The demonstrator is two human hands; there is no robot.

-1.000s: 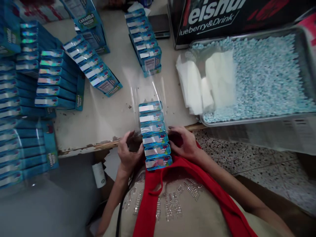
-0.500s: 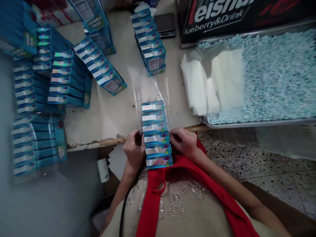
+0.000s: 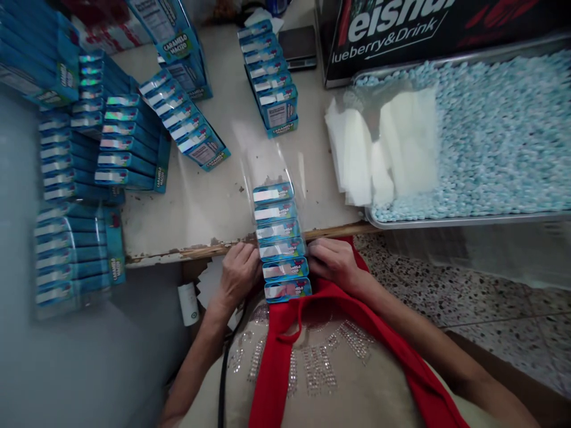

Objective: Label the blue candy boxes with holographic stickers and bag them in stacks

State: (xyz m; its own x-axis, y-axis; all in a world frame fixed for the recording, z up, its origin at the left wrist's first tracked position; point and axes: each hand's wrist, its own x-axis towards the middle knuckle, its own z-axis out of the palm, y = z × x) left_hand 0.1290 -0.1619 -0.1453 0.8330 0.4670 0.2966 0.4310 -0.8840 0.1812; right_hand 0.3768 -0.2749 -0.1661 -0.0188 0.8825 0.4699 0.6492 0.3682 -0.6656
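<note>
A row of small blue candy boxes (image 3: 285, 269) runs from the table's front edge toward my body, its near end against my red apron (image 3: 276, 356). A clear plastic bag (image 3: 272, 157) covers the far part of this row, and its loose end lies on the table. Beside the row on the left, my left hand (image 3: 241, 268) is closed with curled fingers at the bag's edge. Opposite it, my right hand (image 3: 333, 260) pinches the bag's other side. The bag's edge between the fingers is mostly hidden.
More blue boxes (image 3: 129, 145) are stacked at the left, one group in clear plastic (image 3: 74, 261). Another row (image 3: 270, 77) stands farther back by a small scale (image 3: 298, 47). At right, a metal tray (image 3: 446, 223) holds pale blue candies and whitish bags (image 3: 408, 142).
The bag has slid toward my body and now covers more of the row. My left hand has turned, its knuckles now facing up. My right hand has shifted slightly nearer.
</note>
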